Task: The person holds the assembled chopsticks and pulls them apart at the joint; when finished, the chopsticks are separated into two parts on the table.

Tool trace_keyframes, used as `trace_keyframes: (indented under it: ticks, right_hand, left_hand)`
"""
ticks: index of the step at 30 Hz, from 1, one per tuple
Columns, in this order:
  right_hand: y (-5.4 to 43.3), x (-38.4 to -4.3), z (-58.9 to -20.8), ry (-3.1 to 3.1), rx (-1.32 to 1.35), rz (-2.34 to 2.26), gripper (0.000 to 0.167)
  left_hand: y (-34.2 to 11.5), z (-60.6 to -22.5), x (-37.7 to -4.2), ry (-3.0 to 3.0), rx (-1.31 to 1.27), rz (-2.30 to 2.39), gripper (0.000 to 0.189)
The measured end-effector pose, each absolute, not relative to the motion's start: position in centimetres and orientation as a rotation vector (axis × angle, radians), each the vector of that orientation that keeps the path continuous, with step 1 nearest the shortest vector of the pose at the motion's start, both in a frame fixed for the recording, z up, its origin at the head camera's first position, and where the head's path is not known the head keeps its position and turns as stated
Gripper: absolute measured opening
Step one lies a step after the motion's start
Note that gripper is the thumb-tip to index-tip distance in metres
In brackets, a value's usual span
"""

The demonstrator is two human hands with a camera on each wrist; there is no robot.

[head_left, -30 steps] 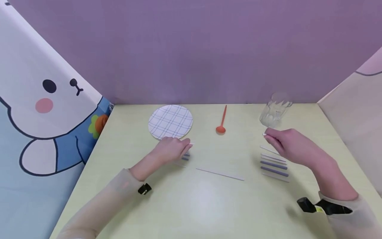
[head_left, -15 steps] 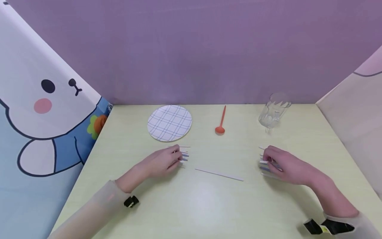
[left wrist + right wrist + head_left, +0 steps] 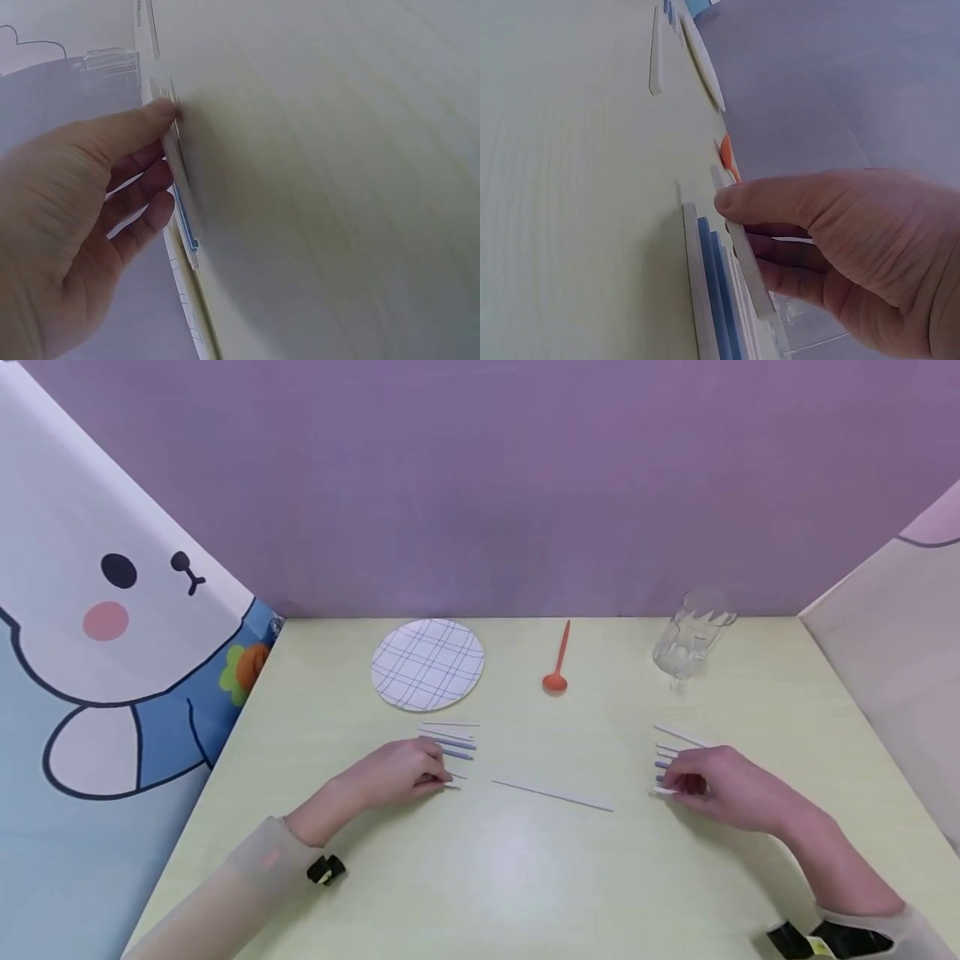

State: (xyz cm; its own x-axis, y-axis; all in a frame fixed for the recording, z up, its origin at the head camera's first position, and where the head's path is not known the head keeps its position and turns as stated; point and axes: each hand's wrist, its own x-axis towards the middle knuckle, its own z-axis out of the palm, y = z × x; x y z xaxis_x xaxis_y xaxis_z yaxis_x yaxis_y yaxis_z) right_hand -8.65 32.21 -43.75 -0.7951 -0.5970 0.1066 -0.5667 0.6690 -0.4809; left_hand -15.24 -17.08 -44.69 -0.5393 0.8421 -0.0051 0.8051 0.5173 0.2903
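Observation:
Low over the left row of thin white and blue sticks (image 3: 456, 744), my left hand (image 3: 401, 768) pinches a white stick (image 3: 180, 180) between thumb and fingers at the row's near side. On the right, my right hand (image 3: 723, 785) also pinches a white stick (image 3: 750, 270), held close beside a second row with blue sticks (image 3: 718, 289) and white ones. The right hand hides much of that row in the head view. A single white stick (image 3: 551, 795) lies slanted on the table between the two rows.
Behind the left row lies a round white plate (image 3: 427, 665) with blue check lines. An orange spoon (image 3: 555, 682) rests at the middle back, and a clear glass (image 3: 678, 647) stands at the back right. A purple backdrop (image 3: 495, 493) rises behind the table (image 3: 480, 885).
Both hands have come down and toward the near side of their rows, each with a white stick. The far sticks of the left row now show. The plate, spoon and glass stay put.

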Motion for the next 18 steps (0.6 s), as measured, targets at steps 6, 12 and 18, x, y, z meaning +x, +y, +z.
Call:
trace_keyframes:
  ticks: [6,12,18]
  right_hand:
    - [32.12,-8.25,-43.92,2.782,-0.913,-0.770,0.028]
    - [32.44,-7.89,-44.28,2.768,-0.884,-0.724,0.033]
    - [32.48,-7.97,-44.66,2.801,-0.943,-0.711,0.040]
  left_hand:
    - [-17.03,-44.67,-15.52,2.650,1.416,0.365,0.009]
    - [-16.63,-44.95,-15.77,2.697,1.421,0.375,0.006]
    - [-16.20,-45.06,-16.15,2.732,1.407,0.383,0.006]
